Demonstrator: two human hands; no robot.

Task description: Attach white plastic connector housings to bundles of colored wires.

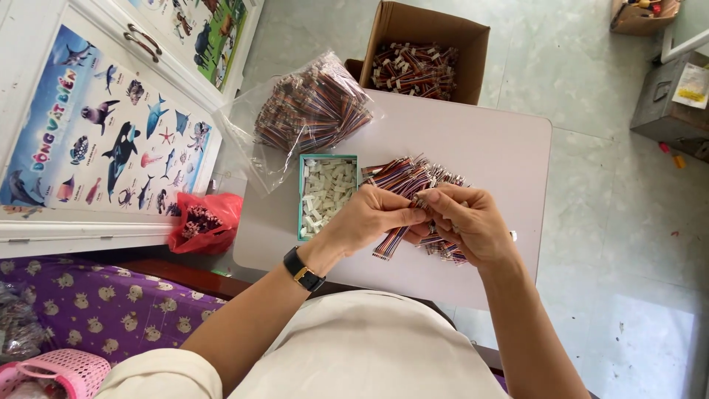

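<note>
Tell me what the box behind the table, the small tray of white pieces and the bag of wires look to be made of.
Box: brown corrugated cardboard, matte, with raw flaps. Small tray: probably thin card, teal rim, matte. Bag: clear plastic film, glossy and crinkled, the wires showing through.

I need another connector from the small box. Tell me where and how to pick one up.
Reach into the small box from straight above: its top is open and its walls block the sides. The white connectors lie loose in a jumble, so probably pinch one on top by its two long sides. The left hand is nearest.
</note>
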